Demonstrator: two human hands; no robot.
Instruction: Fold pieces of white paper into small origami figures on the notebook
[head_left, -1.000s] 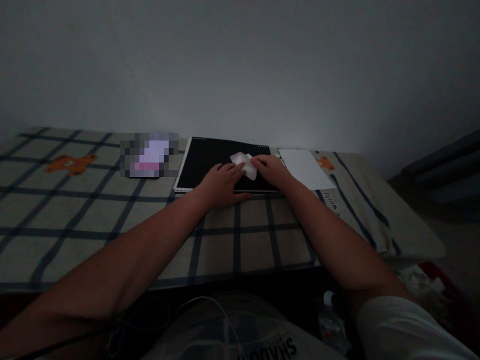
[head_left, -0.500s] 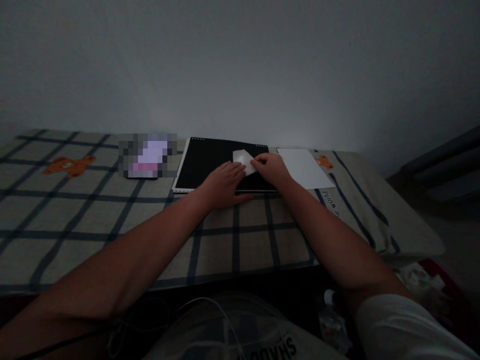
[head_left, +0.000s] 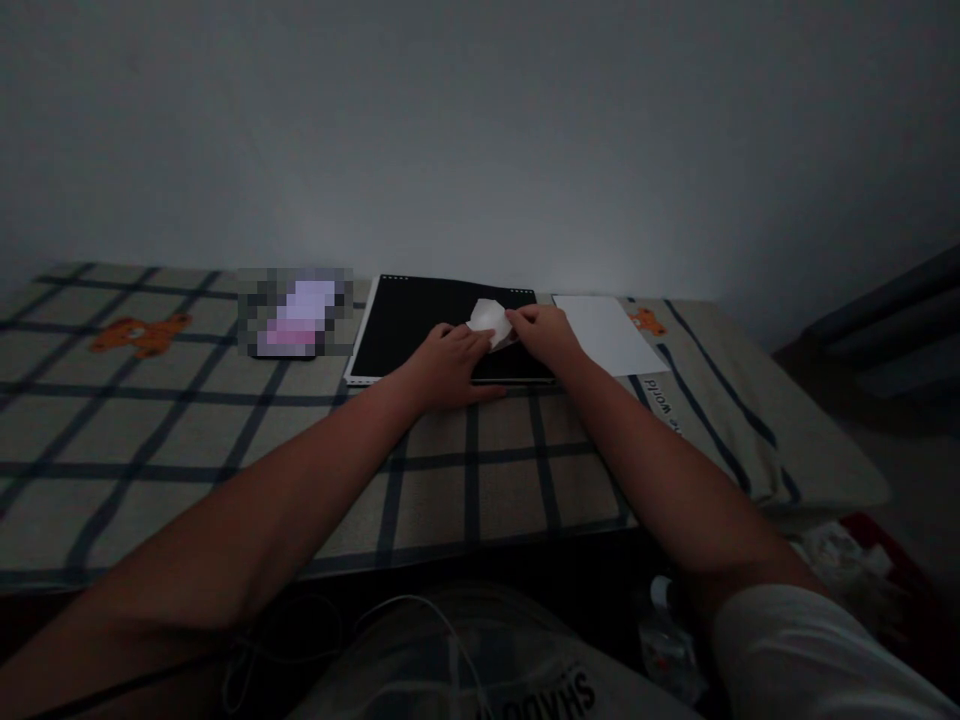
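A small piece of white folded paper (head_left: 489, 318) lies on a black notebook or pad (head_left: 412, 315) with punched holes along its edge. My left hand (head_left: 448, 368) rests flat on the black cover, fingers stretched out, its fingertips touching the paper's lower left part. From the other side, my right hand (head_left: 546, 330) pinches the paper's right edge between thumb and fingertips. Part of the paper's lower edge is hidden behind the fingers. To the right of my right hand is a larger white sheet (head_left: 609, 335) on the cloth.
A checked tablecloth (head_left: 322, 470) with orange bear prints covers the table, which stands against a grey wall (head_left: 480, 140). On the left lies a phone (head_left: 300, 315), blurred by pixels. Below the table edge are a clear plastic bottle (head_left: 667, 650) and a white cable (head_left: 442, 622).
The paper's outline has shifted: its upper edge looks more rounded and its right side is lifted or folded a little. My right hand has moved slightly; my left hand stays almost in place.
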